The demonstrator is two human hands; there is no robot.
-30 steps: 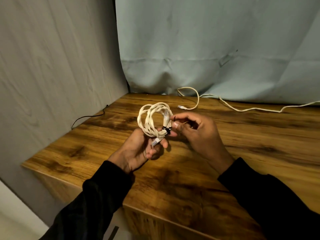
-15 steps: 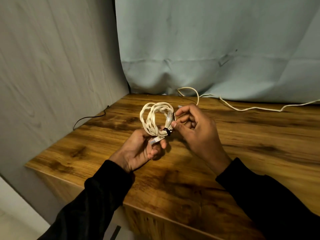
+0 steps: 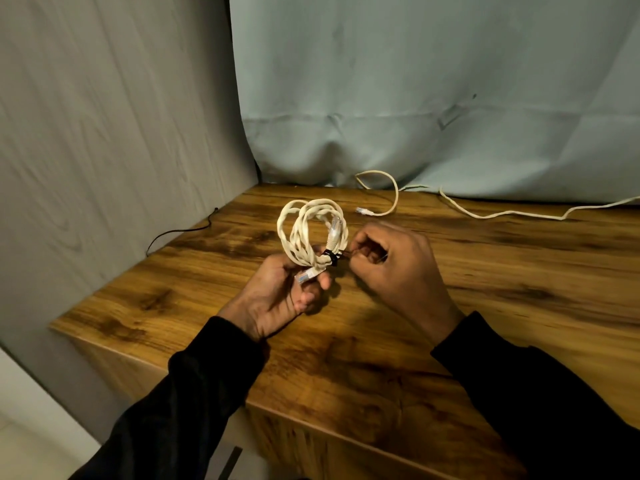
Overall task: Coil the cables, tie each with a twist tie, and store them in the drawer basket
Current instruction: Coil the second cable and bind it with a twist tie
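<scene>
My left hand (image 3: 277, 292) sits nearest me, palm up above the tabletop (image 3: 381, 358), fingers curled round the bottom of the coiled cable (image 3: 311, 230), with one clear plug (image 3: 304, 276) poking out over my fingertips. The coil stands upright from that grip, its loops rising away from me. Just to its right, my right hand (image 3: 391, 265) is closed in a pinch on the loose ends of the black twist tie (image 3: 330, 257), which is wrapped round the gathered strands at the coil's base. The tie's tails run sideways from the bundle into my right fingertips, so I judge the next turn belongs to that hand while the left steadies. Farther back, a second cable (image 3: 485, 213) lies uncoiled along the tabletop's rear edge, well apart from both hands. No drawer basket shows.
</scene>
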